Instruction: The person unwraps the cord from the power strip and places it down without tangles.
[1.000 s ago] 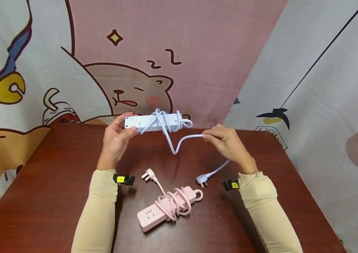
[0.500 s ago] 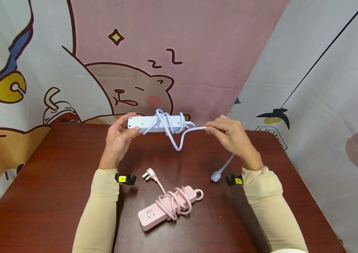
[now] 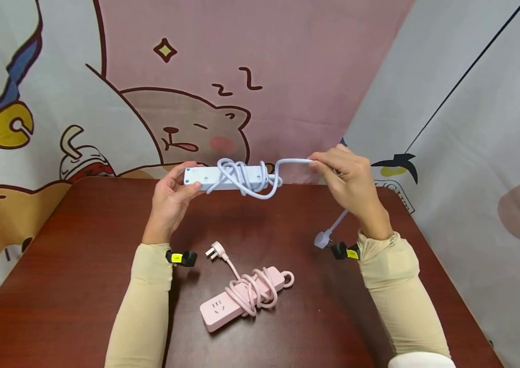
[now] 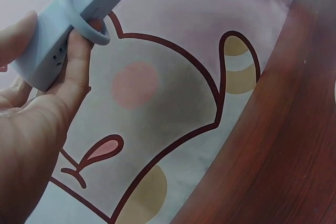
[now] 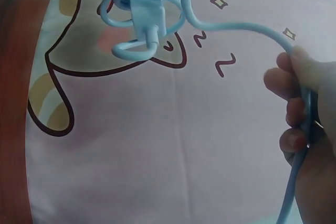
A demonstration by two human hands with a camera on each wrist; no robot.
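Observation:
My left hand (image 3: 168, 202) grips the left end of a light blue power strip (image 3: 197, 176), held level above the far part of the table. Its cord is wound in loose loops round the strip's middle and right half. My right hand (image 3: 349, 179) pinches the free stretch of cord (image 3: 293, 161), which runs from the loops up and across to the fingers. Below that hand dangles the cord's plug (image 3: 322, 239). In the right wrist view the cord (image 5: 236, 25) passes under the thumb and through the curled fingers. The left wrist view has the strip (image 4: 50, 51) between thumb and fingers.
A pink power strip (image 3: 223, 309) with its own cord wound round it lies on the brown table (image 3: 80, 286), its plug (image 3: 216, 250) pointing away. Behind the table's far edge hangs a cartoon-printed cloth (image 3: 306, 76).
My right hand has moved up and to the right, drawing the cord higher; its sagging bend has risen toward the strip. The plug has swung right and up. My left hand stays nearly in place.

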